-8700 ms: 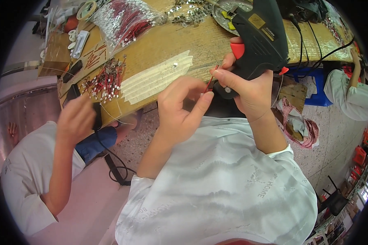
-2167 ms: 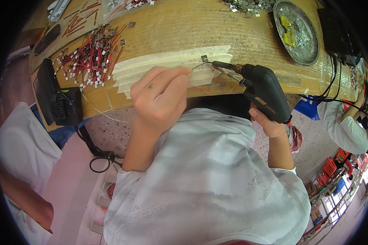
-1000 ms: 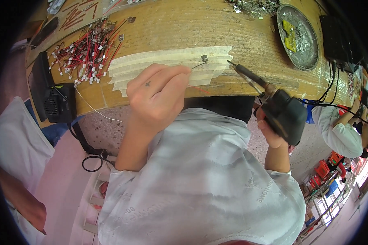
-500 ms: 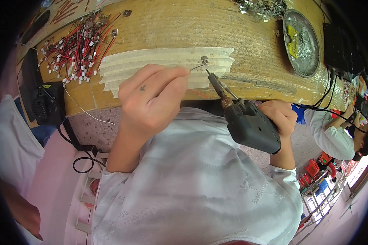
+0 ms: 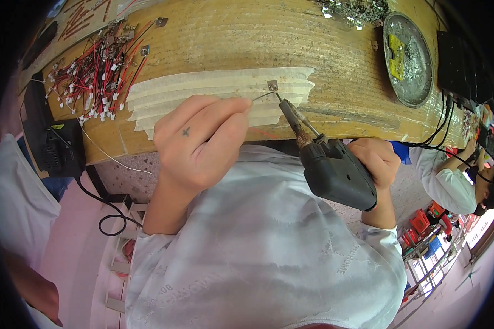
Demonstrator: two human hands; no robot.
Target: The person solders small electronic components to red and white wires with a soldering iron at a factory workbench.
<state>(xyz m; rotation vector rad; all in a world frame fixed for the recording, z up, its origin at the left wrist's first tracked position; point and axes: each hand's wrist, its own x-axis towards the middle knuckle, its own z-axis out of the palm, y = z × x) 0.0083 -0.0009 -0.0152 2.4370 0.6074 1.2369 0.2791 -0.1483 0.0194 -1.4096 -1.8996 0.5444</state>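
My left hand (image 5: pixel 203 140) is closed in a pinch on a thin dark wire (image 5: pixel 262 96). The wire's free end reaches the lower edge of a small square metal contact plate (image 5: pixel 272 85), which lies on strips of pale masking tape (image 5: pixel 203 85). A black soldering gun (image 5: pixel 337 172) is gripped in my right hand (image 5: pixel 376 159), its fingers wrapped round the handle. Its narrow tip points up and left, close beside the wire end and the plate. Whether the tip touches them is too small to tell.
Red and black wires with white connectors (image 5: pixel 101 77) lie piled at the left. An oval metal dish (image 5: pixel 409 82) holds a yellow sponge (image 5: pixel 396 57), near small metal parts (image 5: pixel 357 12). Black boxes (image 5: pixel 461 66) with cables stand right; a co-worker (image 5: pixel 450 183) sits beyond.
The soldering gun's tip and the wire end have come slightly nearer the metal plate. Both hands keep their hold, and the whole view has shifted a little.
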